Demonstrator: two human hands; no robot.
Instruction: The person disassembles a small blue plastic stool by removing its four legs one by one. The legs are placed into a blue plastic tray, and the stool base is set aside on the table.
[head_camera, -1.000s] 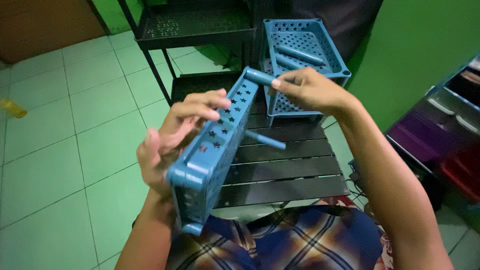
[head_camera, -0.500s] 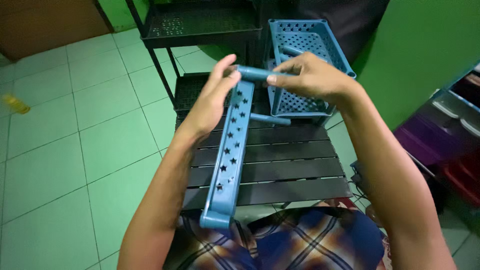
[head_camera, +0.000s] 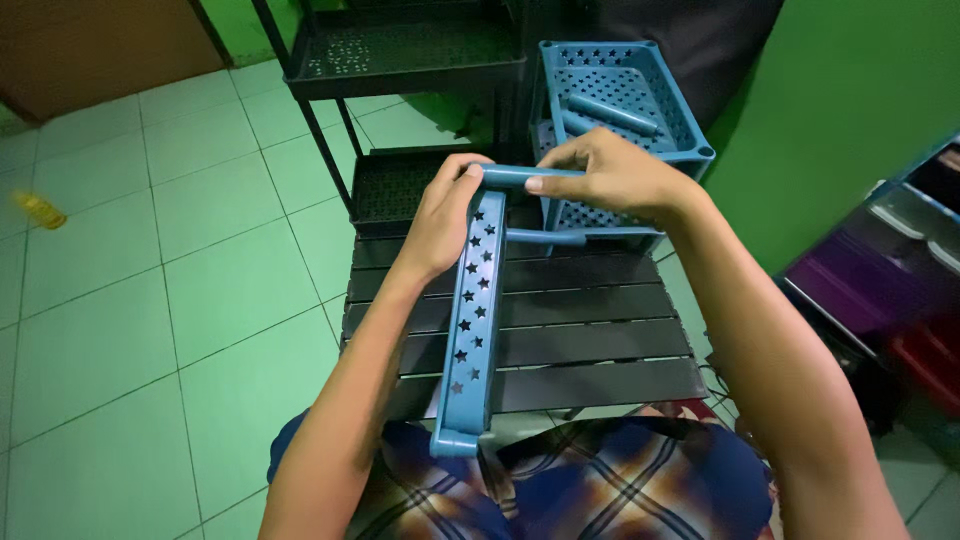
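Note:
I hold a blue plastic shelf tray (head_camera: 471, 320) with star-shaped holes on its edge, running from my lap up toward my hands. My left hand (head_camera: 440, 215) presses against its far end from the left. My right hand (head_camera: 605, 175) grips a blue plastic tube (head_camera: 505, 177) that sits at the tray's far corner and points right. A second blue tube (head_camera: 545, 237) sticks out of the tray a little lower. Behind my hands stand stacked blue star-hole trays (head_camera: 680, 105) with loose blue tubes (head_camera: 610, 113) lying inside.
A black slatted table (head_camera: 590, 340) lies under the tray. A black metal rack (head_camera: 400, 55) with perforated shelves stands behind it on the pale green tiled floor. A green wall and dark drawers (head_camera: 880, 270) are to the right. A yellow object (head_camera: 40, 210) lies far left.
The tray turned from a slanted, face-on pose to edge-on and dropped lower. My left hand moved from its side to its far end. My right hand stayed on the tube at the corner.

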